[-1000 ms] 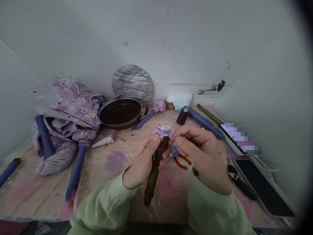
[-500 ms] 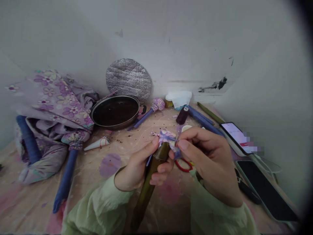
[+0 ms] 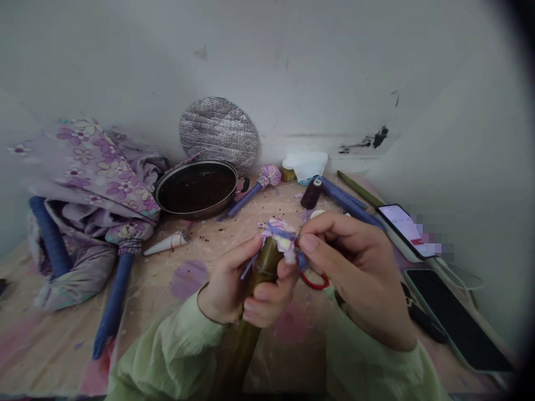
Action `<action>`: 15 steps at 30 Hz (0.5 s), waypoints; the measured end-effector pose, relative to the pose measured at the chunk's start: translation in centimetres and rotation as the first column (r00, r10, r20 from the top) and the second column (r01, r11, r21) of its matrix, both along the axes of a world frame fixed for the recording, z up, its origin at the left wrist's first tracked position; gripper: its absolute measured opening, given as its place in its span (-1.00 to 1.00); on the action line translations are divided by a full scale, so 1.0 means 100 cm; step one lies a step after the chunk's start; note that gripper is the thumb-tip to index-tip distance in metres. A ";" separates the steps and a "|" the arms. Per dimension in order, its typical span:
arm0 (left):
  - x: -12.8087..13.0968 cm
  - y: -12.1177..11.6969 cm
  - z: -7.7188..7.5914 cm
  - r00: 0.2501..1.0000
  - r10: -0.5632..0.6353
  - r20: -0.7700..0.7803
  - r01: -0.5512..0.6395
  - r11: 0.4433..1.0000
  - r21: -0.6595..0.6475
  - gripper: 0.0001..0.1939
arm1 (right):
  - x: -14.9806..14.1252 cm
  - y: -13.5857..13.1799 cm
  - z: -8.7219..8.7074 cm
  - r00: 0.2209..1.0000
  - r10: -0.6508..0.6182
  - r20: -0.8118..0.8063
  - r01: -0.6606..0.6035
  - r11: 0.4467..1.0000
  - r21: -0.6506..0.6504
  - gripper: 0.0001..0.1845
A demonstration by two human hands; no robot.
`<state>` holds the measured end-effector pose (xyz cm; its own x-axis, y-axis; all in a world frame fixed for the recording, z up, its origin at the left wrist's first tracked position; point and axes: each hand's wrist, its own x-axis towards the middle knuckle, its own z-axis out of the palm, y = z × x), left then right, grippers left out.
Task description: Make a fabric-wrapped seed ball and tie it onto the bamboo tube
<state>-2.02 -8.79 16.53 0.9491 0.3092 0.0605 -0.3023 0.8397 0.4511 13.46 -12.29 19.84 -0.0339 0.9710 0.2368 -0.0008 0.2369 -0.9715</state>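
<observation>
My left hand (image 3: 246,284) is wrapped round a brown-green bamboo stick (image 3: 266,264), which tilts up and away from me. Over the stick's far end sits a piece of floral cloth (image 3: 288,250), with a purple-blue strip (image 3: 281,231) lying across it. The thumb and forefinger of my right hand (image 3: 355,273) pinch the strip at the cloth's right side. A loose blue end of strip hangs left of the stick. Behind my right hand, the red handle of a pair of scissors (image 3: 315,279) shows in part.
On the left lie floral fabric (image 3: 104,161) and a blue-wrapped stick (image 3: 115,301). A dark pan (image 3: 196,192), a cloth-headed stick (image 3: 251,197) and a thread spool (image 3: 311,195) stand farther back. Two phones, one lit (image 3: 403,228) and one dark (image 3: 457,320), lie right.
My left hand has turned the bamboo stick a little more upright, and its cloth end has shifted slightly left. The strip now lies flatter across the cloth. My right hand keeps its pinch.
</observation>
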 end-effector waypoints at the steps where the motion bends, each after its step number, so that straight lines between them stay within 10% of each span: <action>1: 0.000 0.000 0.000 1.000 -0.022 0.015 0.022 1.000 -0.005 -0.67 | 0.000 0.000 0.000 1.000 0.004 -0.003 -0.004 1.000 -0.002 -0.85; 15: 0.002 -0.002 0.001 0.970 -0.177 0.166 0.191 0.979 -0.068 -0.61 | -0.002 -0.003 -0.002 0.999 0.034 0.014 -0.034 0.999 0.041 -0.86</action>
<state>-1.84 -8.98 16.65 0.9705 0.1404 0.1959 -0.2009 0.9201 0.3363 13.24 -12.58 19.65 -0.0703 0.9585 0.2763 0.0037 0.2772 -0.9608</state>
